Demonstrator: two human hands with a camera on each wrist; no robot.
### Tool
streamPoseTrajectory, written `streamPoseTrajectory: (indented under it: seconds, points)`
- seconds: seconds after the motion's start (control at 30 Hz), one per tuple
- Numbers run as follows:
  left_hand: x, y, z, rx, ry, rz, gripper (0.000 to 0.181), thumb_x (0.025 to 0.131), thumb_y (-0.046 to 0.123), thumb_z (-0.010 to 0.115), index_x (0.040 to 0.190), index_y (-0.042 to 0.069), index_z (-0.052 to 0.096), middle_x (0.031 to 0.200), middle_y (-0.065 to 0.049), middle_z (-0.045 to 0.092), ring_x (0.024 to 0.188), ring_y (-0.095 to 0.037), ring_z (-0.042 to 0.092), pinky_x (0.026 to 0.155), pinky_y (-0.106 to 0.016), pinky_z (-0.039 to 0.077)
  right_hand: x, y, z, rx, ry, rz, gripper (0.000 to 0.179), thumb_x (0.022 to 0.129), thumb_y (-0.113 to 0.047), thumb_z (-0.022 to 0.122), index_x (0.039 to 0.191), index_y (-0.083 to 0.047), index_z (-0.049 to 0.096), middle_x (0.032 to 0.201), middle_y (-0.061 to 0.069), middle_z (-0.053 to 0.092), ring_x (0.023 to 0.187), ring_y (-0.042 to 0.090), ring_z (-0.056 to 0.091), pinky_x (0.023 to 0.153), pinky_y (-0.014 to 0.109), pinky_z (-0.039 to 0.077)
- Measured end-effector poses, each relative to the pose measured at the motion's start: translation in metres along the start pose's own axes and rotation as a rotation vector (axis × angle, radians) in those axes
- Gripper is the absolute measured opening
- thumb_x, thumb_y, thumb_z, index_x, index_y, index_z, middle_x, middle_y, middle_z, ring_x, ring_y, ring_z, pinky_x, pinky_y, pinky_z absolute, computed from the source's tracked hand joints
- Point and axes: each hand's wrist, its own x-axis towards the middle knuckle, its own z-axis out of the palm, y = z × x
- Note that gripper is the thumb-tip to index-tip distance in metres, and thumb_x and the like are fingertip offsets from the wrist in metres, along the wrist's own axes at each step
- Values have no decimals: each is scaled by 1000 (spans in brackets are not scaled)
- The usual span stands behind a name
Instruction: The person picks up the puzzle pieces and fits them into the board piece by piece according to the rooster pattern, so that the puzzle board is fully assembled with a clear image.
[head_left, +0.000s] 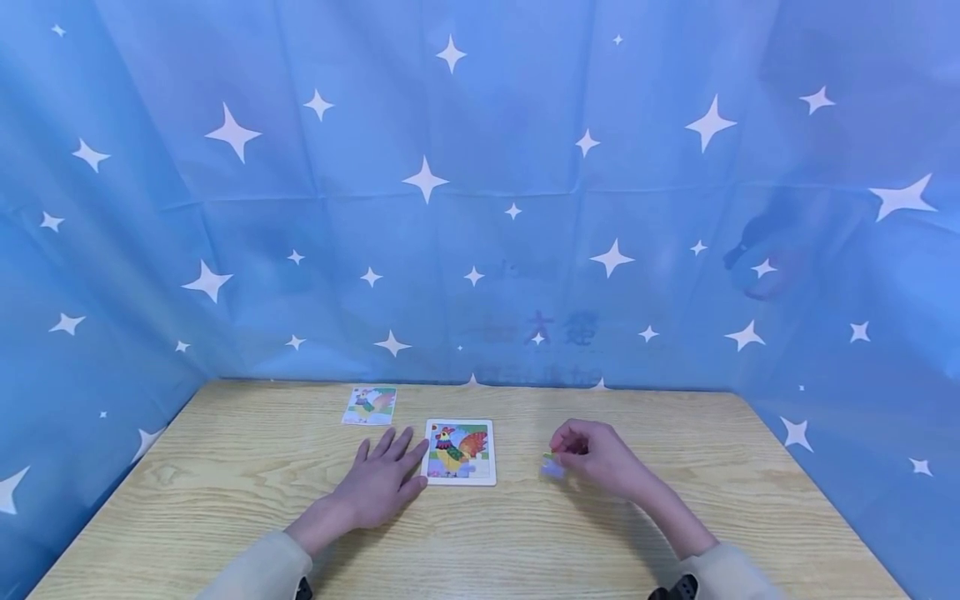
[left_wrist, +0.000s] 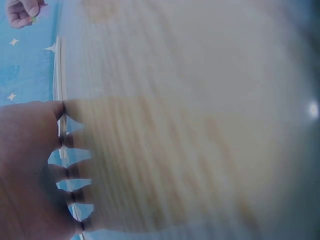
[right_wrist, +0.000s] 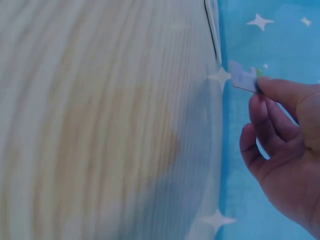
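Note:
A square jigsaw puzzle with a rooster picture (head_left: 450,450) lies in a white frame (head_left: 483,479), with a pale gap at its lower right corner. My left hand (head_left: 381,482) rests palm down with fingers spread on the table, its thumb and index fingertip at the frame's left edge. To the right of the frame, my right hand (head_left: 596,457) pinches a puzzle piece (head_left: 552,467) between thumb and fingertips. In the right wrist view the piece (right_wrist: 243,78) looks pale lilac with a green corner, and the other fingers curl loosely below it.
Behind my left hand lies a printed card (head_left: 371,406) with the same rooster picture. The wooden table (head_left: 480,550) ends at the back against a blue curtain (head_left: 480,233) patterned with white stars, which also closes off both sides.

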Motion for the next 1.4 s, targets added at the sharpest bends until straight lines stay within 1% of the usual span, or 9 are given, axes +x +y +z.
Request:
streamPoseTrajectory:
  seconds: [0.1, 0.23, 0.33, 0.47, 0.77, 1.0, 1.23, 1.4]
  points:
    - [1, -2, 2, 2, 0, 0, 59, 109, 43, 47, 159, 11, 40, 165, -23, 26, 151, -48, 16, 112, -76, 12, 5, -4, 4, -8, 9, -5, 7, 94, 1, 71, 100, -2, 69, 89, 0, 67, 79, 14, 61, 67, 26, 52]
    - [-1, 1, -2, -26, -3, 13, 60, 109, 43, 47, 158, 8, 41, 163, -26, 27, 150, -51, 17, 111, -77, 12, 11, -8, 11, -3, 11, -22, 7, 95, 0, 71, 102, 0, 70, 91, 0, 68, 81, 14, 62, 69, 27, 53]
    - [-2, 5, -5, -31, -16, 10, 61, 110, 43, 45, 159, 8, 39, 164, -26, 26, 151, -51, 16, 111, -77, 11, 14, -10, 15, -9, 8, -26, 7, 95, 0, 70, 102, -1, 70, 91, -1, 68, 82, 13, 62, 70, 27, 53]
    - [-2, 6, -7, -41, -23, 4, 60, 110, 41, 46, 159, 7, 40, 164, -25, 26, 151, -50, 15, 112, -77, 10, 17, -13, 21, -8, 4, -15, 8, 96, 0, 70, 103, -2, 70, 91, -2, 68, 82, 14, 62, 70, 27, 53]
    - [-1, 2, 0, -21, -6, -9, 59, 110, 42, 47, 159, 11, 39, 166, -21, 25, 152, -47, 14, 113, -75, 11, 20, -15, 29, 14, 2, 10, 8, 95, 0, 69, 103, -1, 70, 92, 0, 67, 84, 18, 62, 72, 27, 53]
    - [-2, 3, -4, -48, 3, 17, 61, 110, 43, 46, 157, 6, 41, 163, -27, 28, 150, -52, 17, 111, -78, 10, 22, -14, 34, 27, -7, -25, 8, 95, -1, 70, 103, 1, 70, 92, 2, 68, 84, 16, 63, 73, 27, 53]
    - [-1, 1, 0, -15, 3, -12, 59, 110, 42, 47, 159, 11, 39, 165, -21, 25, 152, -47, 14, 113, -75, 11, 25, -14, 38, 3, -10, -47, 9, 95, 0, 70, 104, 0, 72, 90, -1, 68, 80, 13, 62, 68, 27, 52]
    - [-1, 0, 0, -27, 9, 5, 60, 109, 42, 47, 159, 9, 40, 164, -24, 27, 152, -49, 15, 112, -76, 11, 25, -15, 39, -4, -14, -40, 9, 96, 0, 69, 104, -1, 72, 89, -2, 67, 80, 13, 61, 68, 27, 52]
